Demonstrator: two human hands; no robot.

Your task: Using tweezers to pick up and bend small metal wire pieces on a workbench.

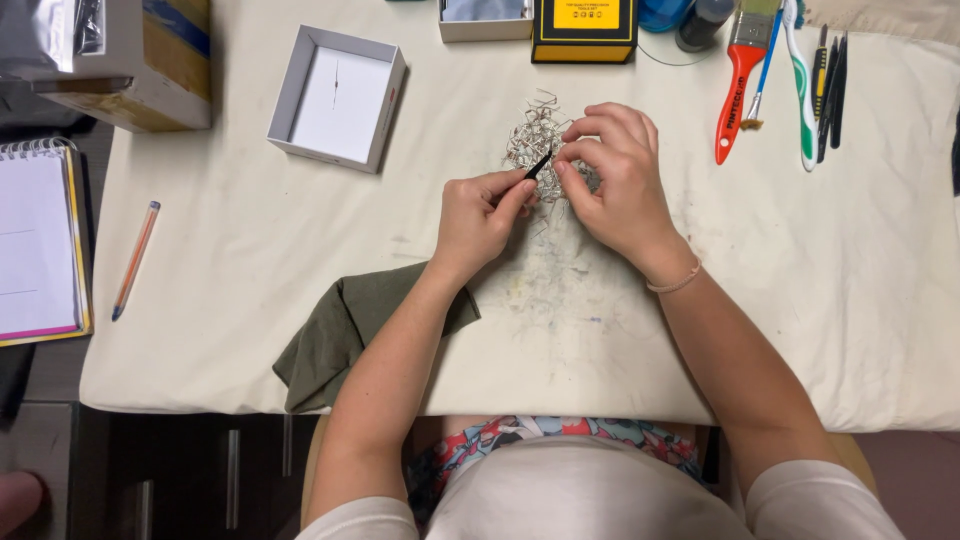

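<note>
Looking down from the head camera, the left hand [480, 210] pinches a slim black tool [540, 164], likely tweezers, its fingers closed together on the near end of the shaft. The tool's long axis runs from about 7 o'clock at the grip to 1 o'clock at the tip, and the tip pokes into the tangle of thin silver wire [530, 135] lying on the white table cloth [250, 260] just beyond both hands. The right hand [615, 175] sits at 3 o'clock of that tangle, its fingers curled and closed on the tangle's right edge, thumb and forefinger meeting close to the tool's tip. Both hands touch the wire or its tool; the right hand lies nearer, directly on it, while the left reaches it only through the tool.

At 10 o'clock of the hands stands an open white box [338, 95]. At 8 o'clock a folded olive cloth [345, 330] lies partly under the left forearm. Far out at 9 o'clock rest a pencil [135, 260] and a spiral notebook [40, 245]. At 2 o'clock lie a red-handled brush [738, 90], a toothbrush [800, 90] and several dark hand tools [832, 85]. At 12 o'clock sits a yellow and black box [585, 30].
</note>
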